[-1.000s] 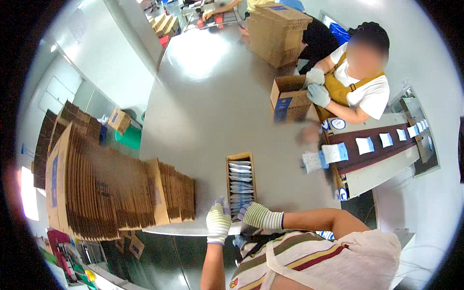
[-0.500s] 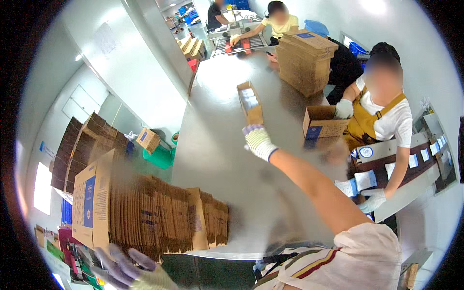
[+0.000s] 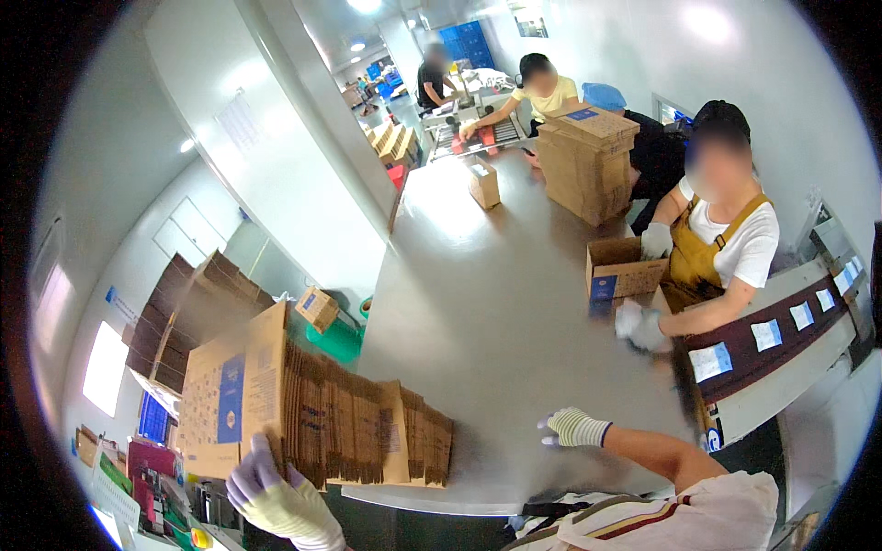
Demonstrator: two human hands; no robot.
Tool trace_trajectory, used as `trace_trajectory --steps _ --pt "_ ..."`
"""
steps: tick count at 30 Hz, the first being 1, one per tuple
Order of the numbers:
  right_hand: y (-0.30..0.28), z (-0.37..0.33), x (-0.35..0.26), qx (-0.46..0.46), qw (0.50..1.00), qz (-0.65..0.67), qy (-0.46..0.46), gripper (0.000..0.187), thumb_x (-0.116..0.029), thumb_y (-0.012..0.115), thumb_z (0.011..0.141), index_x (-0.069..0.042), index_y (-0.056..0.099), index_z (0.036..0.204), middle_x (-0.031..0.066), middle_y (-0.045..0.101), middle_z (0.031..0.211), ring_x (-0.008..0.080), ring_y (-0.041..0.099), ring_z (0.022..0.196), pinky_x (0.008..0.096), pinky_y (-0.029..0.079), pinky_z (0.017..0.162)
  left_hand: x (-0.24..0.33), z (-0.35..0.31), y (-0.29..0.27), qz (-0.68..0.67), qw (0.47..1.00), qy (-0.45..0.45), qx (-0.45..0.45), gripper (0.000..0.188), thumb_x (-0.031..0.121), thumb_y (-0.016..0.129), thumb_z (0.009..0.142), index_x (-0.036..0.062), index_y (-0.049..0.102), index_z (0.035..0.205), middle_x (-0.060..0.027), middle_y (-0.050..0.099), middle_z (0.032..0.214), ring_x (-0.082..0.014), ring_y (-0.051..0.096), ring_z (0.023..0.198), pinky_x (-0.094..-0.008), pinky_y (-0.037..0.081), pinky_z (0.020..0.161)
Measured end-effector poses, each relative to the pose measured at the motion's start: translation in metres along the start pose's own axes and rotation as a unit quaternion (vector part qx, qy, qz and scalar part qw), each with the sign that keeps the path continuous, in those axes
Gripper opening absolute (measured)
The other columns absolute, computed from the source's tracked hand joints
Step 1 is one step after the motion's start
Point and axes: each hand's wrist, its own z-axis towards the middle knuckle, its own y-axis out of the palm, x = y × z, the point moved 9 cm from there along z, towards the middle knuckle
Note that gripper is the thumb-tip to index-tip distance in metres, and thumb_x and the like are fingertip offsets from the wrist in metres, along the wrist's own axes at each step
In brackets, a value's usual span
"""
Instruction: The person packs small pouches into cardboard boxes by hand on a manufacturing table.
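Note:
My left hand (image 3: 280, 496), in a white and lilac glove, has its fingers at the lower corner of the foremost flat carton (image 3: 230, 404), which is brown with a blue panel. That carton fronts a long row of folded flat cartons (image 3: 340, 422) standing on edge. My right hand (image 3: 577, 429), in a striped glove, hovers over the metal table (image 3: 459, 340) near its front edge, fingers loosely apart and nothing in them. A small brown carton box (image 3: 484, 184) stands at the table's far end, well beyond my right hand.
Across on the right, a co-worker's gloved hands (image 3: 643, 326) are by an open carton (image 3: 625, 268). White and blue packets (image 3: 767, 334) lie on a dark conveyor (image 3: 744, 367). A tall carton stack (image 3: 588, 165) stands at the far right; a green bin (image 3: 335, 340) is left of the table.
The small carton has gone from under my right hand to the table's far end. My right hand has drawn back. My left hand has come up to the flat carton. The co-worker's hand left the conveyor.

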Motion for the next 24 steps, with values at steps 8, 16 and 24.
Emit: trace_trajectory --steps 8,16,24 --pt "-0.133 -0.048 -0.031 0.258 0.884 0.389 -0.027 0.05 -0.035 0.061 0.085 -0.002 0.052 0.121 0.018 0.057 0.119 0.0326 0.052 0.114 0.0399 0.042 0.097 0.048 -0.048 -0.125 -0.263 0.929 0.052 0.254 0.023 0.016 0.063 0.086 -0.001 0.057 0.1 -0.0128 0.059 0.081 -0.0224 0.056 0.067 -0.033 0.049 0.056" --pt "-0.16 -0.131 0.114 0.493 0.762 0.412 0.085 0.065 -0.046 0.065 0.081 0.002 0.047 0.121 0.0113 0.055 0.118 0.0231 0.05 0.11 0.0333 0.042 0.092 0.124 -0.12 0.004 -0.731 0.632 -0.241 -0.09 0.031 0.018 0.072 0.078 0.0015 0.06 0.102 -0.0061 0.059 0.094 -0.0172 0.055 0.088 -0.0337 0.048 0.077" --pt "-0.1 -0.176 0.113 0.483 0.667 0.567 0.028 0.069 -0.055 0.064 0.078 0.001 0.05 0.115 0.011 0.058 0.106 0.019 0.054 0.096 0.0352 0.045 0.084 0.188 -0.253 0.114 -0.733 0.468 -0.208 -0.447 0.035 0.004 0.069 0.079 -0.0032 0.056 0.111 -0.0089 0.065 0.098 -0.0141 0.06 0.089 -0.0282 0.049 0.081"
